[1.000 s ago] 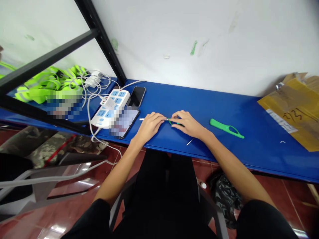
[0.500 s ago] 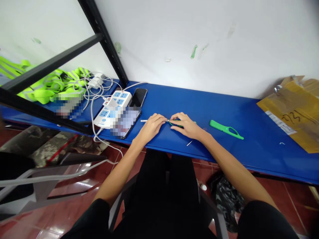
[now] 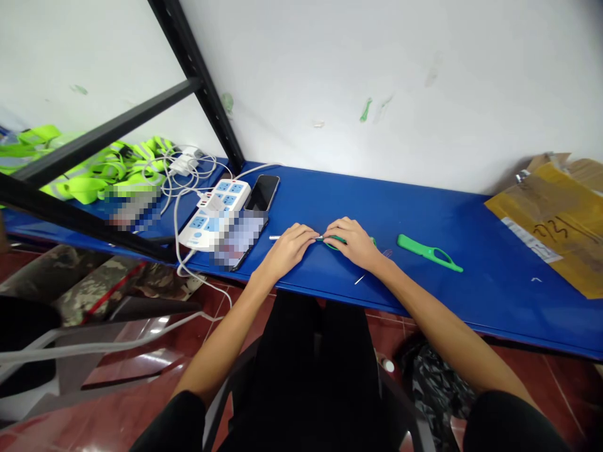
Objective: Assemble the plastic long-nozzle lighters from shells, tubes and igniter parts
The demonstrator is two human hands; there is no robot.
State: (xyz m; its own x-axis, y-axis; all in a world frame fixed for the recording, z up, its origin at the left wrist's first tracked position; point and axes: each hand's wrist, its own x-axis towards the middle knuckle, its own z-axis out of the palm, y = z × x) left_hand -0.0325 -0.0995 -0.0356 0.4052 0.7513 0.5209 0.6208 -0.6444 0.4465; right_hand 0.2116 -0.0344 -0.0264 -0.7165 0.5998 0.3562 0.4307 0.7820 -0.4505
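Note:
My left hand (image 3: pixel 292 248) rests on the blue table, its fingers closed over a thin silver-white pen-like rod (image 3: pixel 274 238). One end of the rod sticks out to the left of the hand. Just to the right, my right hand (image 3: pixel 352 243) is closed on a green plastic piece with a loop (image 3: pixel 335 242), mostly covered by the fingers. The fingertips of both hands nearly meet where the rod reaches the green piece. A similar flat green piece with an oval loop (image 3: pixel 428 253) lies to the right. Near my right wrist is a short white stick (image 3: pixel 360 280).
A white power strip (image 3: pixel 195 238) with cables and two phones, one dark (image 3: pixel 262 192) and one blurred, lie on the left. Beyond the black rack post (image 3: pixel 207 94) are neon-yellow straps (image 3: pixel 85 188). A yellow-taped package (image 3: pixel 551 220) sits at the right.
The view has tilted slightly, so everything sits a little lower. My right fingers have drawn closer together over the green piece. My left hand keeps its hold on the rod.

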